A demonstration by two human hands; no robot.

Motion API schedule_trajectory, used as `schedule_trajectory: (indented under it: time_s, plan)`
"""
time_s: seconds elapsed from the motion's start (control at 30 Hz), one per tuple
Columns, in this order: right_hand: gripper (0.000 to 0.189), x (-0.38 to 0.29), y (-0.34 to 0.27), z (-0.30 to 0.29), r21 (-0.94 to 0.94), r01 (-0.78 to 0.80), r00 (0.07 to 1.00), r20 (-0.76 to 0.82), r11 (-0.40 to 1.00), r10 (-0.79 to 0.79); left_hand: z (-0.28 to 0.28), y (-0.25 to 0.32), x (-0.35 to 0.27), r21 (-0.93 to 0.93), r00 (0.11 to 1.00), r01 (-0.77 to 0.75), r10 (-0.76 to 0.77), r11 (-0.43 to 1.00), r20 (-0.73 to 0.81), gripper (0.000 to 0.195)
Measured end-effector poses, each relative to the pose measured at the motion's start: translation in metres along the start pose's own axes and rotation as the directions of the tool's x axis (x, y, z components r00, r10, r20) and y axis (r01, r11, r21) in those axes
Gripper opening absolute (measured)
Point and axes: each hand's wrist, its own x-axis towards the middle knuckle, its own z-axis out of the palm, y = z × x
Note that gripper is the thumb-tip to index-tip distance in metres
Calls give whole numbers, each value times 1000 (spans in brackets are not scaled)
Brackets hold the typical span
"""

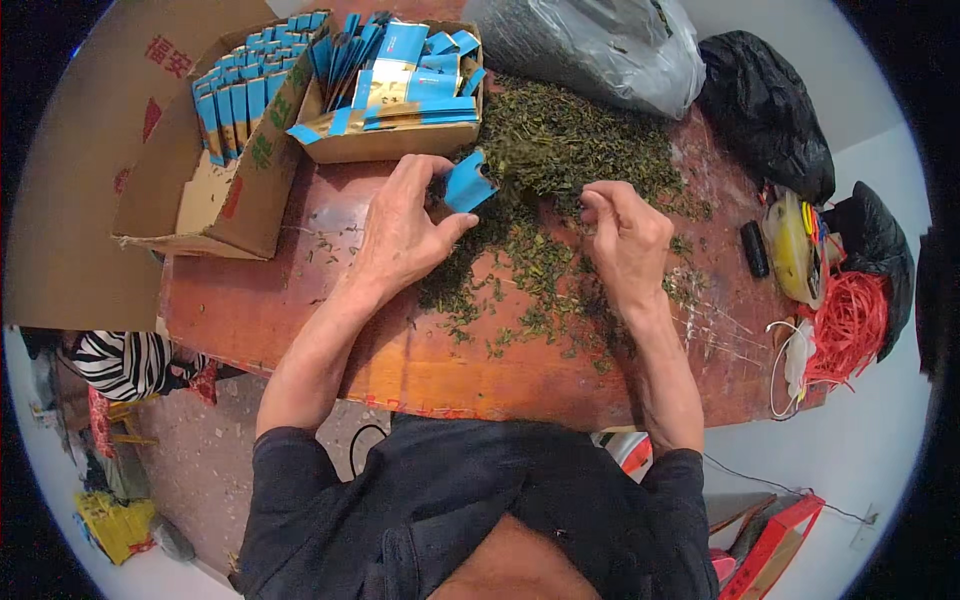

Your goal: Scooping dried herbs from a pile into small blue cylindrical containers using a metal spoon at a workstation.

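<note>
My left hand holds a small blue packet between fingers and thumb, its mouth tilted towards a pile of dried green leaves that look like tea. At the right edge of the pile is my right hand, thumb and fingertips pinched together; whether leaves are between them cannot be seen. Behind my left hand stands a cardboard box of blue and gold packets. To its left, a longer cardboard box holds rows of upright packets.
A clear plastic bag lies behind the leaves, beside a black plastic bag. Near the red-brown table's right edge are a black cylinder, a yellow container and red plastic strands. Loose leaves are scattered towards me.
</note>
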Motion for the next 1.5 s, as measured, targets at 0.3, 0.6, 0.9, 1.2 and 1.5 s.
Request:
schedule_trajectory:
  time_s: [0.3, 0.6, 0.9, 1.2, 1.5]
  plan:
    - [4, 16, -23, -20, 19, 87, 996, -12, 996, -87, 0, 0, 0, -27, 1000, 30, -30, 999, 6, 54]
    - [5, 31, -36, -29, 15, 196, 980, 38, 981, -196, 3, -4, -2, 7, 999, -26, 26, 1000, -26, 55]
    - [14, 44, -47, -36, -24, 326, 933, 168, 945, -317, 2, 1, -1, -19, 1000, 0, 0, 1000, -13, 54]
    - [14, 55, -52, -32, -41, 430, 876, 263, 902, -405, 3, 1, -1, -3, 1000, -18, 18, 1000, -11, 53]
    - [32, 61, -53, -28, -99, 494, 825, 369, 864, -429, 5, 0, -2, 5, 1000, -21, 21, 1000, -11, 55]
